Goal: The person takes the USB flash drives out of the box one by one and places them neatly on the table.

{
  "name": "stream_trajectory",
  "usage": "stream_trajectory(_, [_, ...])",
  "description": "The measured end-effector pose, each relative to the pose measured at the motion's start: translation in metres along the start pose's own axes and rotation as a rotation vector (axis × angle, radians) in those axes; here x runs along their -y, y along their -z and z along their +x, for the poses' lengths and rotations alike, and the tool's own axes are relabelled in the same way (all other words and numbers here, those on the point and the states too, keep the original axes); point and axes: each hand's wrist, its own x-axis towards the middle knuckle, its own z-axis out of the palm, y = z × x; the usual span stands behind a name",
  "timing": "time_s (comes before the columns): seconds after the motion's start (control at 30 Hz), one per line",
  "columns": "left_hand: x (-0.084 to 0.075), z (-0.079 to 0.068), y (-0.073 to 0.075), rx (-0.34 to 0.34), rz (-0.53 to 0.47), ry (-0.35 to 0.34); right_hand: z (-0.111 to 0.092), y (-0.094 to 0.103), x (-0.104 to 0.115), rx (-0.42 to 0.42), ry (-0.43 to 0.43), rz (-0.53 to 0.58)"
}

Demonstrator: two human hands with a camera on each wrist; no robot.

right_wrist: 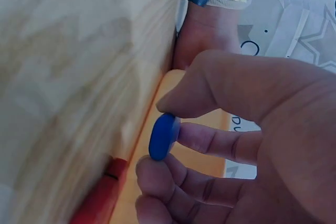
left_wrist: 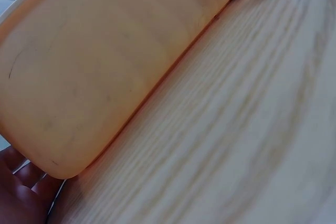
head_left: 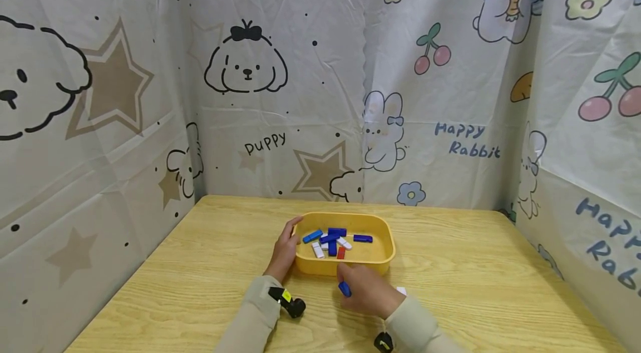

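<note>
My left hand holds the left end of a yellow plastic bin, its fingers against the end wall and rim. In the bin lie several small capped sticks that look like USB sticks, among them a light blue one, a white one and a red one. Just in front of the bin, my right hand pinches a blue USB stick between thumb and fingers. Seen from the right wrist, a red object with a dark line lies by the bin's outer wall.
Beside my right wrist a small white piece shows on the table, mostly hidden. The light wooden table is enclosed at the back and sides by printed cloth. Each wrist wears a small black camera.
</note>
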Motion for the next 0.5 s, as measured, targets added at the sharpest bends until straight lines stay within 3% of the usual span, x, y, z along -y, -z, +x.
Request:
stream_trajectory(0.17, [-0.0009,-0.0005,-0.0002,0.001,-0.004,0.002,-0.0011,-0.0048,0.002,0.041,-0.036,0.004])
stream_trajectory(0.5, [0.0003,0.0003,-0.0002,0.003,0.003,-0.011,-0.0016,-0.0112,0.0016,0.034,-0.048,-0.055])
